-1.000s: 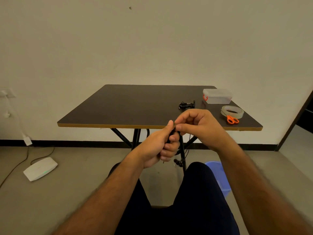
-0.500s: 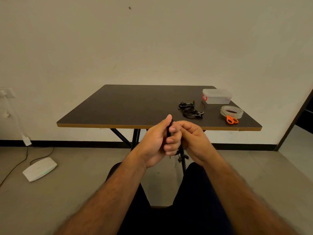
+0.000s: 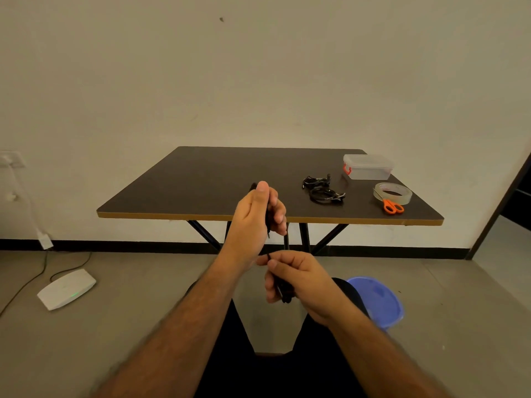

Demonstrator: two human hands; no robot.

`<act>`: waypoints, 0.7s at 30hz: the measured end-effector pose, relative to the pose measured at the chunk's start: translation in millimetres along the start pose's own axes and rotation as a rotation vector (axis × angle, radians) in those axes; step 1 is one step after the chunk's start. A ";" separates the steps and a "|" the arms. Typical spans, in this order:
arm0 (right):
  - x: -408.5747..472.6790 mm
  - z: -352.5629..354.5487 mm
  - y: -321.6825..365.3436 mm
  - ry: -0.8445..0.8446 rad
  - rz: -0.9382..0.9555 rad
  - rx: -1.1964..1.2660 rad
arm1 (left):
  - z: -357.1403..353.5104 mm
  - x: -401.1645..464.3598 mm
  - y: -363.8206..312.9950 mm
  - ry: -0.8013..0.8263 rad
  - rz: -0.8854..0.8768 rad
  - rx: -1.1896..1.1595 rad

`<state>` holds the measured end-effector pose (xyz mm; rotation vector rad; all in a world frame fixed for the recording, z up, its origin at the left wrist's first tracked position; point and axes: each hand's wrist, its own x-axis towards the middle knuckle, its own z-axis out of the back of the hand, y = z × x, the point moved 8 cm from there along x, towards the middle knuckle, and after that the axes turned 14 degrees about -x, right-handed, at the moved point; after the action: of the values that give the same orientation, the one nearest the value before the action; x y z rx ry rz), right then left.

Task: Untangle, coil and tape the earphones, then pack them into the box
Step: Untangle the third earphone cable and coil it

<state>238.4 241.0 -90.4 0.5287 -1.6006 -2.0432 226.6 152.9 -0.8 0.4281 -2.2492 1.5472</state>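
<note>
My left hand (image 3: 255, 216) is raised in front of the table's near edge and grips a bundle of black earphone cable (image 3: 268, 225) in its curled fingers. Below it, over my lap, my right hand (image 3: 296, 278) pinches the same cable between thumb and forefinger, with more of it running through the palm. Two more black earphone sets (image 3: 323, 191) lie on the dark table (image 3: 201, 185) right of centre. A clear lidded box (image 3: 367, 167) with an orange clasp stands at the back right. A roll of clear tape (image 3: 392, 192) and orange-handled scissors (image 3: 393, 207) lie near it.
A blue plastic stool or bin (image 3: 379, 300) stands on the floor to my right. A white router (image 3: 66, 288) with cables lies on the floor at the left. The table's black legs (image 3: 304, 235) are just behind my hands.
My hands, which were pressed together, have parted: the left rose toward the table edge and the right dropped toward my lap, drawing the cable out between them.
</note>
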 end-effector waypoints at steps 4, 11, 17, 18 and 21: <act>-3.3 2.8 1.9 -0.011 -0.044 0.068 | 9.4 -1.1 4.3 -0.031 -0.060 0.192; -6.4 8.9 6.2 -0.110 -0.090 0.187 | 19.0 -3.2 27.1 -0.027 -0.041 0.516; -3.2 20.0 8.2 -0.202 -0.100 0.436 | 20.1 -6.7 49.2 0.030 0.140 0.660; -3.3 18.9 9.4 -0.184 -0.101 0.476 | 17.9 -9.3 52.4 0.040 0.165 0.633; -4.9 16.7 7.1 -0.179 -0.164 0.581 | 14.9 -13.0 56.9 0.045 0.168 0.592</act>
<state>233.7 255.6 -79.5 0.7105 -2.3444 -1.7529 210.5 159.3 -58.5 0.3582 -1.7958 2.2837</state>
